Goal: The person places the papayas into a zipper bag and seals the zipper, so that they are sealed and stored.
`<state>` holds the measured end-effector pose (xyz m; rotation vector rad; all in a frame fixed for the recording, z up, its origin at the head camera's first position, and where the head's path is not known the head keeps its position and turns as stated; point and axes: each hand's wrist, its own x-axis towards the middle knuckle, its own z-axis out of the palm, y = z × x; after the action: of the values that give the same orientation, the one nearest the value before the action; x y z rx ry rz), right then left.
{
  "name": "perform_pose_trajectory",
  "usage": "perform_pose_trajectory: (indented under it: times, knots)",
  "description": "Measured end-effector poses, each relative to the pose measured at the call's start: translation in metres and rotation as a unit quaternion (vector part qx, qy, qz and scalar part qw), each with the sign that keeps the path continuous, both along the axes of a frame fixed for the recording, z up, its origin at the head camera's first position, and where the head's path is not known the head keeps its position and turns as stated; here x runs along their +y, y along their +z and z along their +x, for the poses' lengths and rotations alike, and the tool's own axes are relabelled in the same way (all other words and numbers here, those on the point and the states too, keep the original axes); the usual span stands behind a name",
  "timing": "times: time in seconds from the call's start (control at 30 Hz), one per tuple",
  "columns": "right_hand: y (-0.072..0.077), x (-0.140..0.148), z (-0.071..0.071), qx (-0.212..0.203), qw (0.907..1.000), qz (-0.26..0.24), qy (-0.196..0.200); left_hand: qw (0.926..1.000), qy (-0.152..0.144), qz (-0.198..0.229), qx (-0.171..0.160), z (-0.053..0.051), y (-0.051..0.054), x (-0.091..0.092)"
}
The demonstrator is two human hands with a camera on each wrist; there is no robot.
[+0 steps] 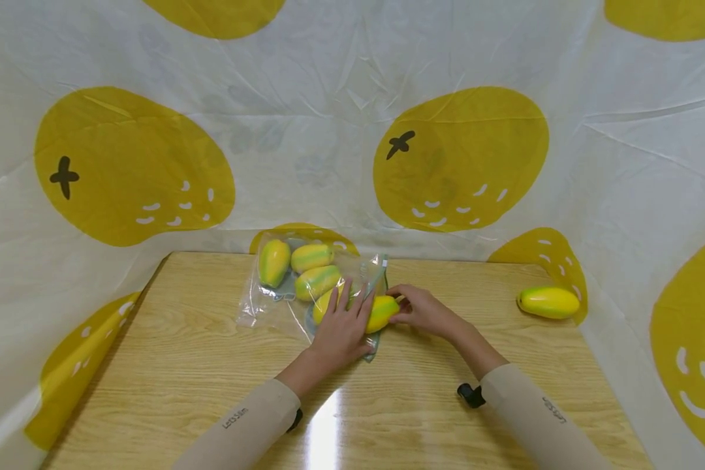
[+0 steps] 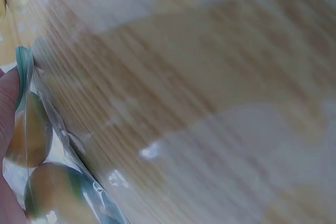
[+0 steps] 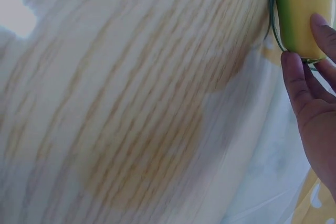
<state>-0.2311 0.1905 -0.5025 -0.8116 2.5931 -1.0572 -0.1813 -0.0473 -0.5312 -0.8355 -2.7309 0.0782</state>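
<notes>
A clear zip bag (image 1: 282,312) lies on the table with several yellow papayas (image 1: 274,262) with green streaks inside. My left hand (image 1: 339,333) rests over the bag near its mouth, fingers spread and fairly straight. In the left wrist view its thumb (image 2: 7,100) touches the green zip strip (image 2: 22,74). My right hand (image 1: 421,310) holds one papaya (image 1: 382,313) by its right end at the bag's mouth; the other end is partly behind my left fingers. In the right wrist view, fingertips and thumb grip this papaya (image 3: 302,17) beside the zip edge.
Another papaya (image 1: 548,303) lies alone at the table's right edge. A wooden table (image 1: 200,365) carries everything. White cloth with large yellow fruit prints (image 1: 305,150) hangs behind and at both sides.
</notes>
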Motion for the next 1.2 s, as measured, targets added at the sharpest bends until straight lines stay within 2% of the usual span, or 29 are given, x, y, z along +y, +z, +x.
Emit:
perform_pose_trajectory:
  times: [0.2,0.33,0.63,0.73,0.97,1.2]
  knots:
    - [-0.002,-0.008,-0.002,-0.003,0.9997,-0.006,0.022,0.9998,0.001,-0.008,0.016,-0.001,-0.001,0.001]
    - [-0.004,-0.013,-0.002,-0.011,0.9997,-0.011,0.020,0.9995,0.003,-0.013,0.029,-0.001,0.000,0.001]
    - [-0.005,-0.013,-0.002,-0.005,1.0000,-0.007,0.004,0.9997,0.004,-0.005,0.022,0.000,0.000,0.000]
    - [-0.007,-0.014,-0.002,-0.002,0.9999,-0.007,0.009,0.9997,0.004,-0.004,0.026,-0.001,0.000,0.000]
    - [-0.011,-0.022,0.001,-0.031,0.9992,-0.018,0.016,0.9995,0.002,-0.008,0.031,-0.002,0.001,-0.001]
    - [-0.012,-0.025,0.007,-0.019,0.9993,-0.018,0.028,0.9998,0.000,-0.005,0.019,-0.002,0.001,-0.001]
